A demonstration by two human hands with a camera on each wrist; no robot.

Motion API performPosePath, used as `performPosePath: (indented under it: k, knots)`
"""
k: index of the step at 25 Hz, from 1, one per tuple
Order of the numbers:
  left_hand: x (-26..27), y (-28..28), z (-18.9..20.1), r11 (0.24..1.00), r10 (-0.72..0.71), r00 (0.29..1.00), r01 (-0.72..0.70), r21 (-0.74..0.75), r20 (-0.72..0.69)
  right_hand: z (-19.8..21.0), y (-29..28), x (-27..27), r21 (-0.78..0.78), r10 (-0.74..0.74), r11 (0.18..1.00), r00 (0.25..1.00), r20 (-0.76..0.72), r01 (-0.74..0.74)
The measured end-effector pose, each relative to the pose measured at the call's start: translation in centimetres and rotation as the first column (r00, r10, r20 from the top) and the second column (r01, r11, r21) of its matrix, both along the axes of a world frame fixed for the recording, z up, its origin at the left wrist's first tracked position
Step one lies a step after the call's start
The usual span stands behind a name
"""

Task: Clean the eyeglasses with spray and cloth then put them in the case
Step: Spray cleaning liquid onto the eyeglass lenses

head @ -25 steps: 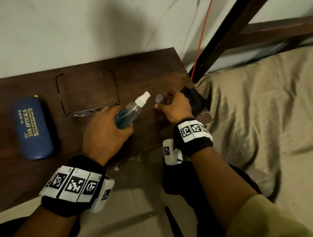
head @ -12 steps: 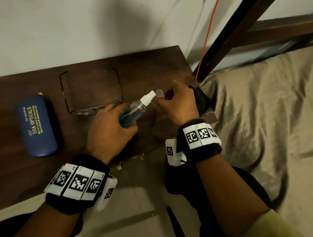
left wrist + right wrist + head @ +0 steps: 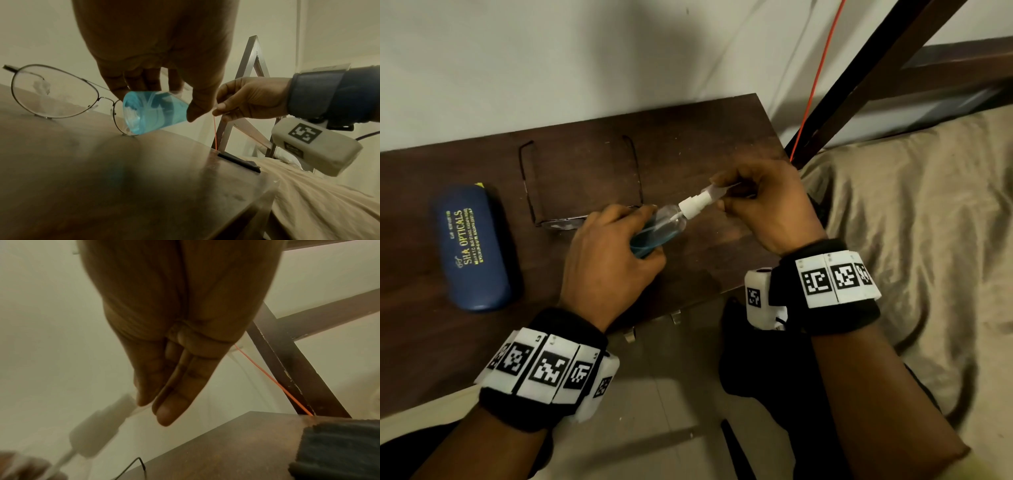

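Observation:
My left hand (image 3: 616, 240) grips a clear spray bottle (image 3: 657, 229) of blue liquid, tilted with its white nozzle (image 3: 693, 205) pointing right. My right hand (image 3: 753, 202) pinches the bottle's clear cap (image 3: 714, 192) right at the nozzle tip. The wire-rimmed eyeglasses (image 3: 561, 223) stand unfolded on the dark wooden table (image 3: 705, 137), lenses toward me, just behind my left hand; the left wrist view shows a smudged lens (image 3: 55, 95). At the table's left lies the blue hard case (image 3: 470, 246), closed. A dark cloth (image 3: 339, 447) lies at the table's right edge, hidden in the head view.
A bed with a tan sheet (image 3: 911, 222) adjoins the table on the right. A dark wooden frame (image 3: 859, 75) and a thin orange cord (image 3: 815, 85) rise behind the table's right corner. A pale wall backs the table.
Both hands have come together above the table. The right hand carried the clear cap from beside the bottle up to the nozzle tip. The glasses and the case have not moved.

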State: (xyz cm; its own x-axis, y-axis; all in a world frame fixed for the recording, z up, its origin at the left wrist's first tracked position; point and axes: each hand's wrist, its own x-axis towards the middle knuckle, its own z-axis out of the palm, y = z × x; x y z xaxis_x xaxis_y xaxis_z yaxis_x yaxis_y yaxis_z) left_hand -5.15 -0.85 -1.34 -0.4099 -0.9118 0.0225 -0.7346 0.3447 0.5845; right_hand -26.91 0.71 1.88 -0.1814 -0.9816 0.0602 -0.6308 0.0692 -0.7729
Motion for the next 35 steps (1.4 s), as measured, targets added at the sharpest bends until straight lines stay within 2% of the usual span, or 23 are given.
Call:
performPosePath:
  k: [2, 8, 15, 18, 20, 22, 25, 28, 30, 35]
  knots:
    - [0.0, 0.0, -0.1, 1.000, -0.011, 1.000, 0.012, -0.021, 0.010, 0.3, 0.1, 0.0, 0.028, 0.022, 0.999, 0.993, 0.117, -0.026]
    - [0.3, 0.1, 0.1, 0.994, -0.016, 1.000, 0.015, -0.107, -0.004, 0.9, 0.3, 0.4, 0.001, 0.034, 0.999, 0.975, 0.221, -0.035]
    - [0.3, 0.5, 0.3, 0.978, -0.025, 0.999, 0.021, -0.207, -0.019, 1.0, 0.3, 0.4, 0.083, 0.076, 0.992, 0.981, 0.179, -0.092]
    - [0.1, 0.8, 0.2, 0.969, -0.026, 1.000, 0.026, -0.246, 0.003, 1.5, 0.6, 0.6, 0.099, 0.125, 0.987, 0.992, 0.023, -0.127]
    - [-0.1, 1.0, 0.1, 0.966, -0.028, 0.999, 0.032, -0.257, 0.020, 1.6, 0.6, 0.7, 0.122, 0.111, 0.987, 0.994, -0.021, -0.108]
    - [-0.3, 1.1, 0.2, 0.973, -0.013, 1.000, 0.017, -0.229, 0.019, 1.5, 0.7, 0.9, 0.086, 0.064, 0.994, 0.998, -0.010, -0.063]
    - [-1.1, 0.8, 0.8, 0.991, 0.057, 0.996, -0.065, -0.119, -0.067, 1.4, 0.9, 1.9, -0.031, 0.017, 0.999, 0.999, 0.045, -0.016]
    - [-2.7, 0.5, 1.2, 0.993, 0.112, 0.962, -0.119, -0.011, -0.249, 0.6, 1.1, 3.0, 0.055, 0.068, 0.996, 0.988, 0.137, -0.076]
    - [-3.8, 0.4, 1.0, 0.993, 0.113, 0.943, -0.114, 0.015, -0.314, -0.3, 0.9, 3.0, 0.084, 0.048, 0.994, 0.981, 0.186, -0.064]
    - [-6.7, -0.9, 0.1, 0.994, 0.109, 0.943, -0.099, 0.049, -0.315, -1.4, -0.1, 2.1, 0.017, -0.133, 0.991, 0.986, 0.096, 0.132]
